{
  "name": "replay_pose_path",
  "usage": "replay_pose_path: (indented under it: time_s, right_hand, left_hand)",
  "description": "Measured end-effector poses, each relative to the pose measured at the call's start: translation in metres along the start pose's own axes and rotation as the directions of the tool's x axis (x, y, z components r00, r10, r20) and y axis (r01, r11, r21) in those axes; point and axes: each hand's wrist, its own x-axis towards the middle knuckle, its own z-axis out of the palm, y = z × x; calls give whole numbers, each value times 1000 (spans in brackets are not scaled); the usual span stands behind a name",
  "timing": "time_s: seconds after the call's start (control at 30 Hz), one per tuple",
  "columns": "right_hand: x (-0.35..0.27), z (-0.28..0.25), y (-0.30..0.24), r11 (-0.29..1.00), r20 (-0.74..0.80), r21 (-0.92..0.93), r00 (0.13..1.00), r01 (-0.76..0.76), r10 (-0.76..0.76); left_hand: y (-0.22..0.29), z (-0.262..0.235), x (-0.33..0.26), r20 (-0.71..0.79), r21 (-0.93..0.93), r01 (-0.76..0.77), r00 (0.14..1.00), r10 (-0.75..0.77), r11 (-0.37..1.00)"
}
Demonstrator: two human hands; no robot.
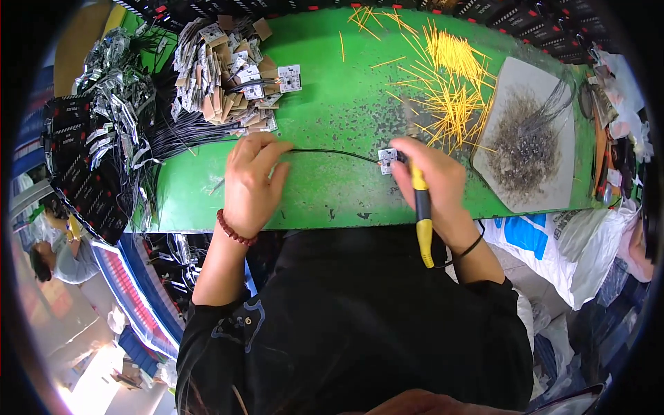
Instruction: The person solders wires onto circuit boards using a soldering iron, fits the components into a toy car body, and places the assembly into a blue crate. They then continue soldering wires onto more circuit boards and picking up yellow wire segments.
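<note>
My left hand (250,181), with a string of red-brown beads at the wrist, has its fingers closed at the end of a thin black cable (332,151). The cable runs right to a small white circuit board (384,166) near the front of the green bench. My right hand (439,176) holds a yellow-and-black soldering iron (422,214), its cord trailing from the lower end. The fingertips of that hand also touch the board's right edge. My fingers hide the iron's tip.
A heap of white boards and brown card pieces (214,76) stands at the back left, beside many black cables with silvery ends (114,90). Yellow thin sticks (453,104) lie scattered back right. A sooty grey slab (508,90) sits at the right. White bags (574,256) stand below.
</note>
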Motion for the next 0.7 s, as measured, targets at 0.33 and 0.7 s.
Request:
replay_pose_path:
  time_s: [0.33,0.7]
  right_hand:
    - [-54,-98,34,943,-494,226,806,-244,327]
    - [-84,-117,62,946,-627,277,715,-169,311]
  left_hand:
    - [92,58,91,73,-282,-500,840,538,819]
    - [137,142,125,41,-159,-592,796,605,790]
